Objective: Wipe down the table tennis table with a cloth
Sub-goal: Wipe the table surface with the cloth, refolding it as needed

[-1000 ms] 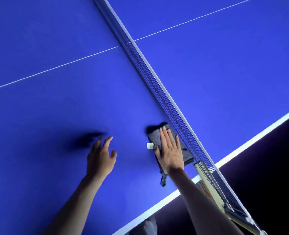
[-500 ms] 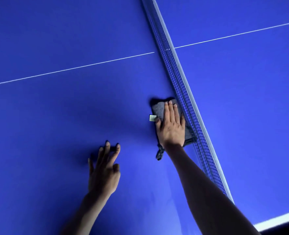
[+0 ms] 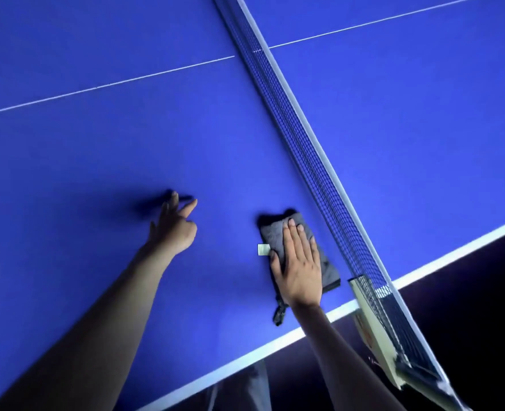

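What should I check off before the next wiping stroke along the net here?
1. Right hand flat on the grey cloth, fingers straight: ok.
2. Cloth lying flat on the blue table: ok.
3. Cloth apart from the net, on its left side: ok.
4. Left hand off the cloth, fingertips at the table surface: ok.
5. Cloth inside the white edge line: ok.
6. Surface already wiped clean: cannot tell.
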The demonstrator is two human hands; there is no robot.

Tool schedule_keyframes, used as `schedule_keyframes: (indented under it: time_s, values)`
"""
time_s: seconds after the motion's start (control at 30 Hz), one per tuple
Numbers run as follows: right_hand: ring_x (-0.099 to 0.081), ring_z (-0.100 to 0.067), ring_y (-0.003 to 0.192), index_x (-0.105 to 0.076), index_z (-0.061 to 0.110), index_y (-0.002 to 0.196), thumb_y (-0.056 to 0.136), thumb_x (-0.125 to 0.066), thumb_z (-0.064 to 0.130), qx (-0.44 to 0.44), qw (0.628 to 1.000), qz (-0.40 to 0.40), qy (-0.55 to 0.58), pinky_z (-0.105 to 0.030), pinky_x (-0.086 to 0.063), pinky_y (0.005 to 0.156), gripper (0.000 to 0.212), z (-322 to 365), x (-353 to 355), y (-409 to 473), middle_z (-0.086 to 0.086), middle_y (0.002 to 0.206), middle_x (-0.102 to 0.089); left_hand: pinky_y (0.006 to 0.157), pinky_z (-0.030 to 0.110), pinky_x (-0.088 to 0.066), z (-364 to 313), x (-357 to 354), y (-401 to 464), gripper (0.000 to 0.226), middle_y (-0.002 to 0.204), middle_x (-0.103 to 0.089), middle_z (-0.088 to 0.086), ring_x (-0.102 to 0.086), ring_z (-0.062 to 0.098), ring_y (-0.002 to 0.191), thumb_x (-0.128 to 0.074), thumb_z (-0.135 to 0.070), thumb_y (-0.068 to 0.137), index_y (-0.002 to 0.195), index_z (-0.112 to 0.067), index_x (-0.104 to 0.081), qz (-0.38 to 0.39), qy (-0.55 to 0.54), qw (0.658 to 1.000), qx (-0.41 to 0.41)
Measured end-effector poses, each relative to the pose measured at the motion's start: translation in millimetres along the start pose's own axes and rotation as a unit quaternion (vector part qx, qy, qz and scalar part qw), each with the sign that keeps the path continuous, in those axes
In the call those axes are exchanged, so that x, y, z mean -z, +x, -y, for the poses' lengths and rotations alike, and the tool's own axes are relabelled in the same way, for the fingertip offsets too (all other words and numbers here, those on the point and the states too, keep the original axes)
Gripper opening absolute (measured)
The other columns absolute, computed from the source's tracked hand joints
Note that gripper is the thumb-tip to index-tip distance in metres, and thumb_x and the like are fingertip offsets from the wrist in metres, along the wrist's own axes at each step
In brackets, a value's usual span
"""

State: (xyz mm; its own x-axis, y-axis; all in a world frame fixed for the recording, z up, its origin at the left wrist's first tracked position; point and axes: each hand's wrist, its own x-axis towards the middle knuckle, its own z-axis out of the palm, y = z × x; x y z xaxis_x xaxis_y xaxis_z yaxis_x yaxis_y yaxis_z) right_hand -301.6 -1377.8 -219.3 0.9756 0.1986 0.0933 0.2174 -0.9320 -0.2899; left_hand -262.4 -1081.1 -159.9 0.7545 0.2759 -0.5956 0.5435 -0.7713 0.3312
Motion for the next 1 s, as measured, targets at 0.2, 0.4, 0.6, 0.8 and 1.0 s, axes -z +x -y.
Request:
schedule_keyframes:
  time_s: [0.2,0.4,0.6,0.8,1.0]
  values:
    - [-0.027,-0.019,0.157,-0.038,0.013,0.16,0.101,-0.056,0.034,-0.033,0.999,-0.001,0.014,-0.052,-0.032,0.123,0.065,20.1,5.9,-124.1,0.001,0.168,-0.033,0.122,0.053,-0.019,53.0,-19.5,-61.7,0.061,0.171,-0.002,0.002,-0.008,0.024,0.156,-0.042,-0.023,0.103,0.16,-0.037,-0.024,-0.049,0.021,0.998,-0.016]
    - [-0.022,-0.02,0.159,-0.031,0.017,0.163,0.103,-0.04,0.041,-0.086,0.996,0.018,-0.023,-0.052,-0.026,0.125,0.066,47.5,-7.1,-94.5,-0.001,0.171,-0.025,0.121,0.061,-0.009,120.5,-36.4,-88.1,0.065,0.171,0.004,-0.004,-0.001,0.018,0.157,-0.044,-0.024,0.104,0.161,-0.04,-0.016,-0.067,-0.003,0.997,0.049]
    - [-0.024,-0.021,0.158,-0.029,0.017,0.164,0.103,-0.038,0.042,-0.014,0.999,0.006,-0.029,-0.049,-0.02,0.128,0.066,85.9,-32.2,35.1,-0.002,0.171,-0.027,0.121,0.061,-0.008,122.0,-44.1,-86.2,0.068,0.171,0.007,-0.004,0.001,0.019,0.157,-0.041,-0.019,0.101,0.161,-0.04,-0.015,-0.089,0.021,0.995,0.038]
    - [-0.028,-0.023,0.156,-0.032,0.015,0.162,0.103,-0.031,0.045,0.038,0.999,0.002,-0.009,-0.048,-0.017,0.128,0.067,120.2,-62.0,159.9,-0.005,0.169,-0.032,0.122,0.057,-0.003,120.0,-47.5,-85.4,0.079,0.171,0.01,-0.004,0.003,0.019,0.158,-0.028,-0.014,0.088,0.161,-0.04,-0.012,-0.113,0.048,0.992,0.039]
    - [-0.029,-0.021,0.156,-0.031,0.014,0.162,0.104,-0.036,0.043,0.057,0.998,-0.001,0.004,-0.048,-0.021,0.128,0.065,118.1,-65.0,117.8,-0.004,0.168,-0.034,0.121,0.059,-0.001,123.4,-39.3,-83.1,0.077,0.17,0.011,-0.01,0.006,0.014,0.157,-0.041,-0.01,0.097,0.159,-0.046,-0.013,-0.069,0.013,0.996,0.049]
